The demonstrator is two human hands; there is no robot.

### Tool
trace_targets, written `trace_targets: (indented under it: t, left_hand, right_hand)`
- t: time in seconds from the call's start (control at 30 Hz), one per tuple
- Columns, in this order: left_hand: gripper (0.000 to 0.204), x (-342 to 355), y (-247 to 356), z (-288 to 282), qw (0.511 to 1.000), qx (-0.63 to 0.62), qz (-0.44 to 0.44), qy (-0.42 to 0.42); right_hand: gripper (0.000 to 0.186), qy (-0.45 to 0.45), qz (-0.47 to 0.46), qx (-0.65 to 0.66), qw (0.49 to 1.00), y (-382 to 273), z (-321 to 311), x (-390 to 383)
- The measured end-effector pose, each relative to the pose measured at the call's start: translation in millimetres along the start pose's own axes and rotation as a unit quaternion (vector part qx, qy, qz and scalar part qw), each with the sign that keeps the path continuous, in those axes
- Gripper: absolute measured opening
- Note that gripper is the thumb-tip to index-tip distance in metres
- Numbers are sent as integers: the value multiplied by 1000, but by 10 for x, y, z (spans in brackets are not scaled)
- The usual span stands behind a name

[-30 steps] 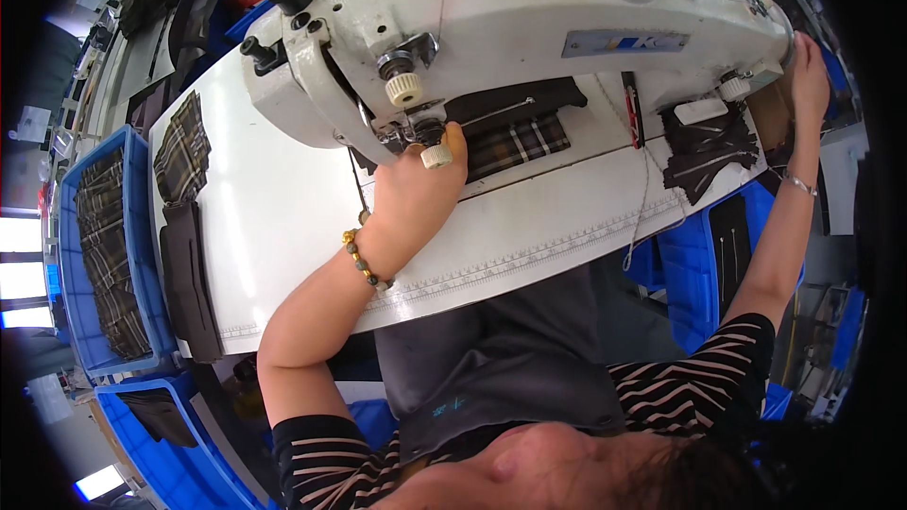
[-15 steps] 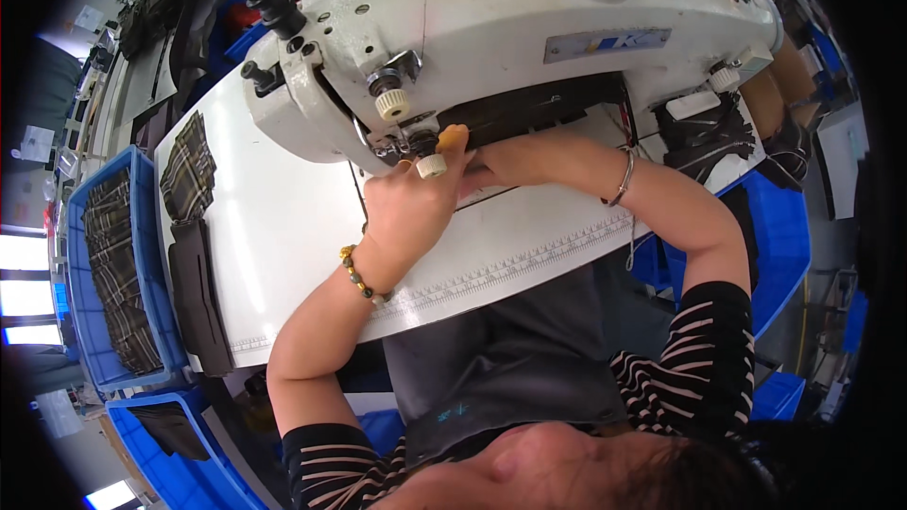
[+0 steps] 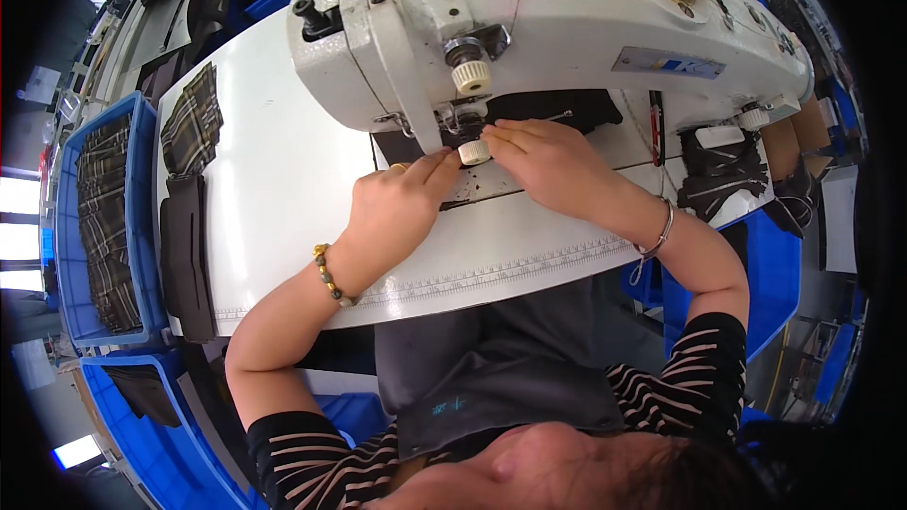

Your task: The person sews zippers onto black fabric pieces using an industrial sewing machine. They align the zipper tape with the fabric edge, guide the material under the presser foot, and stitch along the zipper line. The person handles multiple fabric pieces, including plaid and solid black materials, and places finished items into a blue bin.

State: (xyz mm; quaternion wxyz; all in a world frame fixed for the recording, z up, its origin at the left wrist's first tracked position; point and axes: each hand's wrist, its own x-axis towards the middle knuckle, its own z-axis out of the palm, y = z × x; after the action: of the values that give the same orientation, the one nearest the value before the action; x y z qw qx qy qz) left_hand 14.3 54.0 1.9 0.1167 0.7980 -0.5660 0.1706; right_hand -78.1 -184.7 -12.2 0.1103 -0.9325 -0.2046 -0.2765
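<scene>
A white sewing machine (image 3: 416,47) stands over the white table, its needle area between my hands. Under the presser foot lies a dark cloth piece (image 3: 597,108) with a zipper along it, partly hidden by the machine and my fingers. My left hand (image 3: 397,206) is closed at the cloth's near left side, fingertips pressed together beside a cream knob (image 3: 474,152). Across the knob, my right hand (image 3: 553,166) keeps its bent fingers close together on the cloth, near the needle. The fingertips' exact grip is partly hidden.
At the table's left lie a plaid cloth piece (image 3: 192,121) and folded dark cloth (image 3: 186,260). A blue bin (image 3: 144,217) of plaid pieces stands beside them; another blue bin (image 3: 179,378) is lower. Dark zippered pieces (image 3: 723,170) sit at the right. A ruler strip (image 3: 491,274) follows the near edge.
My right hand has come out from behind the left and now rests right of the needle. My left hand has lowered its raised finger. The view has shifted, placing the machine farther right.
</scene>
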Motion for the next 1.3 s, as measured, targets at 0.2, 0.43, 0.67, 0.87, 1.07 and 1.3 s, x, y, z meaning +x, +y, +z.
trace_targets:
  t: [0.2, 0.43, 0.67, 0.87, 1.07, 1.3]
  left_hand:
    - [22, -467, -279, -270, 995, -28, 48, 79]
    - [26, -496, -480, -201, 997, -58, -24, -33]
    - [42, -175, -917, 76, 985, -55, -51, -156]
    - [60, 50, -1069, 317, 992, -100, -6, -71]
    - [54, 62, -1021, 320, 990, -118, -9, -75]
    - [28, -6, -1118, 519, 995, -90, 11, -50]
  right_hand:
    - [28, -117, 16, 3, 993, 10, -35, 143]
    - [8, -46, -24, 12, 999, -108, 93, 209]
    - [5, -4, -50, -25, 998, -62, 270, 161]
    - [25, -79, -21, -26, 996, -108, 194, 213]
    - [29, -89, -60, -60, 992, -97, 158, 207]
    - [30, -14, -99, -44, 994, -198, 92, 257]
